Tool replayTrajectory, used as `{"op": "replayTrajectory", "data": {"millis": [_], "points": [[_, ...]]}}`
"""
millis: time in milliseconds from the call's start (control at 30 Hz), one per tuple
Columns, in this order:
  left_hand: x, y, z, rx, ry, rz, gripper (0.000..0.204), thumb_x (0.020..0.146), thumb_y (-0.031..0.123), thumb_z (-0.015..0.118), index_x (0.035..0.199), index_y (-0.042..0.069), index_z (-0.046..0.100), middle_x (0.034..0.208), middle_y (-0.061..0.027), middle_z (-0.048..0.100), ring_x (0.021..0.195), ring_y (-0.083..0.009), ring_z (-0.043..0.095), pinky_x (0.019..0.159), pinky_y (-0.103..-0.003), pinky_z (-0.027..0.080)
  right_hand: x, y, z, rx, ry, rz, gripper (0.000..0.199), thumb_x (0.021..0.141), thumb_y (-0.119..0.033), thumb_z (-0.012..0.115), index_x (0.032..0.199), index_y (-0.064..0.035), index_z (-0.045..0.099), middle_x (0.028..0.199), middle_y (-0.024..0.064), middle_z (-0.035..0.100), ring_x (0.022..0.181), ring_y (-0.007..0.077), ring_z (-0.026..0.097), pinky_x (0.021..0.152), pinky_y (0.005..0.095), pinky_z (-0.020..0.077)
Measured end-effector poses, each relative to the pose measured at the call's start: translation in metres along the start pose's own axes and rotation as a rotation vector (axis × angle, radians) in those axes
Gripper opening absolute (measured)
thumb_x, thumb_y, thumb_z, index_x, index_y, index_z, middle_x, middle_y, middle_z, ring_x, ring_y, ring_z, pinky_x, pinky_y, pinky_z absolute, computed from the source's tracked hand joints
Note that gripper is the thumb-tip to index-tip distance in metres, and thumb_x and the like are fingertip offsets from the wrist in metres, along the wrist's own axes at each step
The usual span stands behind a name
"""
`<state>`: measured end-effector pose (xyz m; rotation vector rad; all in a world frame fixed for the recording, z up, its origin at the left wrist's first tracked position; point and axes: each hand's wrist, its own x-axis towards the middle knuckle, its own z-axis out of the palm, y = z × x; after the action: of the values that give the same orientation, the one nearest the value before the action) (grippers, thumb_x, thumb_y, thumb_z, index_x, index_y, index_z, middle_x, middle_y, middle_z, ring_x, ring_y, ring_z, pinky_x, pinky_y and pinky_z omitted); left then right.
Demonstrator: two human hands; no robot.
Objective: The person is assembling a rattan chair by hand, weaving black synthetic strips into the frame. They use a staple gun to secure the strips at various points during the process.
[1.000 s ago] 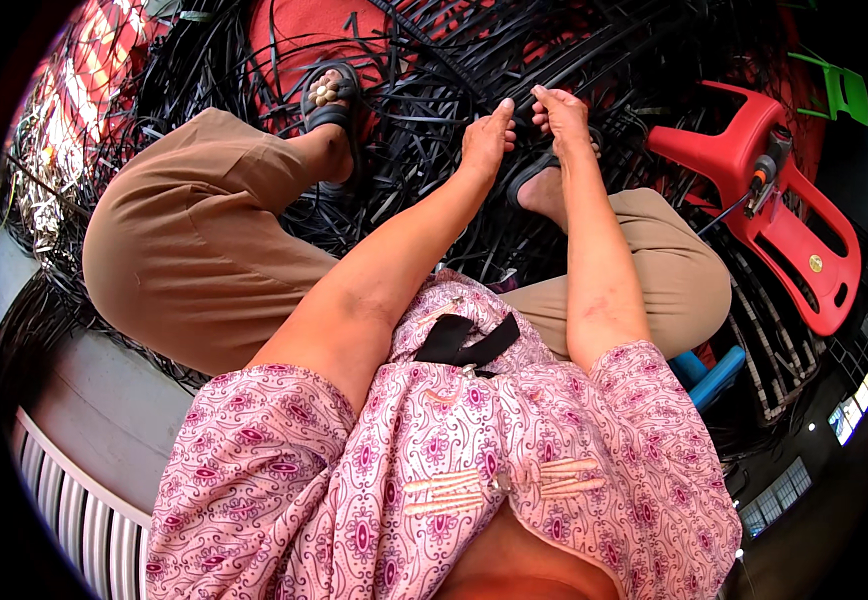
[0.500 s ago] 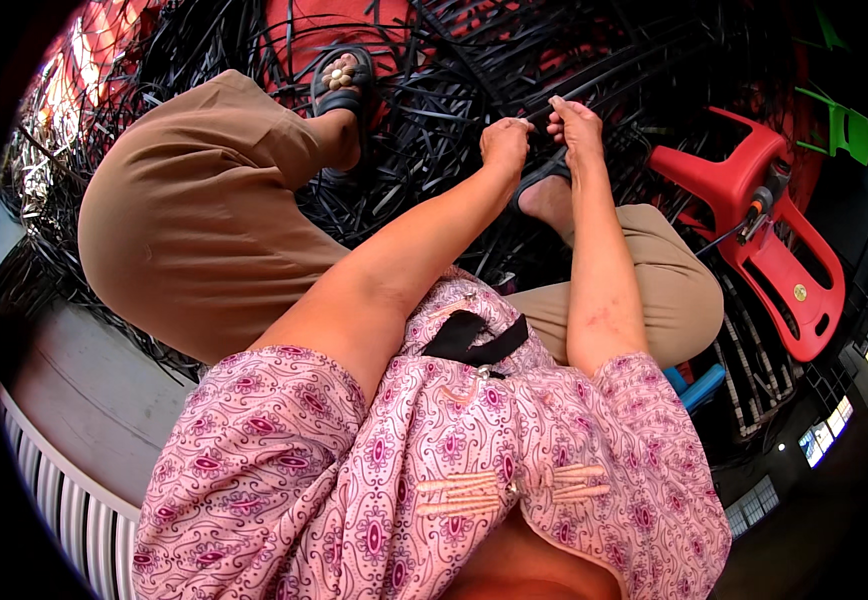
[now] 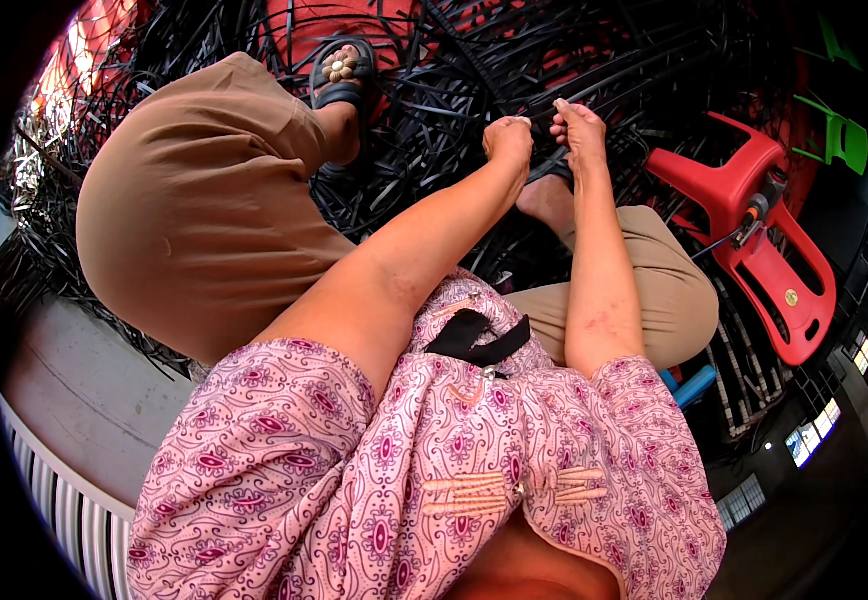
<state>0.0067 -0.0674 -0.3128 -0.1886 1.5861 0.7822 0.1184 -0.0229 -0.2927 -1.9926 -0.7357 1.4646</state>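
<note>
My left hand [image 3: 509,140] is closed in a pinch on a thin black strip at its fingertips. Just to its right, my right hand [image 3: 580,130] is closed too, its thumb pressed against curled fingers. The strip is hard to follow against the dark heap, but seems to pass between both hands. Long flat black strips [image 3: 644,75] run toward the upper right beyond my fingers. Below and around the hands spreads a tangled heap of black strips [image 3: 424,180], looking like plastic. My sandalled foot [image 3: 546,195] rests under my right wrist.
A red plastic stool [image 3: 724,175] lies tipped over at the right, with a tool [image 3: 759,210] and its cable on it. Green chairs [image 3: 844,140] stand beyond. My other sandal [image 3: 339,75] is among the strips. Red floor covering [image 3: 284,20] shows at the top.
The hands stay nearly in place, both still closed. My right fingers have shifted slightly and the gap between the hands looks about the same. The view has moved a little.
</note>
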Motion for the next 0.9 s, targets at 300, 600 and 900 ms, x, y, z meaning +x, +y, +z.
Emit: {"op": "replayTrajectory", "data": {"millis": [300, 600, 900], "points": [[0.025, -0.012, 0.014, -0.15, -0.099, -0.092, 0.009, 0.089, 0.013, 0.065, 0.081, 0.01, 0.066, 0.072, 0.0004, 0.059, 0.061, -0.0133, 0.055, 0.059, -0.035, 0.046, 0.004, -0.001, -0.002, -0.039, -0.033, 0.02, 0.017, 0.09, -0.023, 0.075, 0.083, -0.0093, 0.066, 0.068, -0.0014, 0.064, 0.05, 0.0067, 0.057, 0.043, 0.0199, 0.0381], [0.035, -0.022, 0.015, -0.173, -0.107, -0.072, 0.003, 0.089, 0.015, 0.065, 0.087, 0.014, 0.067, 0.079, 0.0006, 0.061, 0.072, -0.016, 0.057, 0.076, -0.045, 0.045, 0.004, -0.004, -0.005, -0.064, -0.077, 0.028, 0.019, 0.09, -0.023, 0.074, 0.081, -0.0087, 0.066, 0.067, -0.0017, 0.063, 0.048, 0.0064, 0.056, 0.042, 0.02, 0.0365], [0.031, -0.008, -0.008, -0.205, -0.364, -0.281, 0.009, 0.087, 0.023, 0.071, 0.095, 0.019, 0.069, 0.089, 0.0027, 0.067, 0.088, -0.0178, 0.059, 0.094, -0.051, 0.038, 0.006, -0.002, -0.004, -0.085, -0.062, 0.031, 0.02, 0.09, -0.023, 0.074, 0.08, -0.0092, 0.065, 0.067, -0.0019, 0.062, 0.048, 0.0064, 0.055, 0.042, 0.0203, 0.0359]]}}
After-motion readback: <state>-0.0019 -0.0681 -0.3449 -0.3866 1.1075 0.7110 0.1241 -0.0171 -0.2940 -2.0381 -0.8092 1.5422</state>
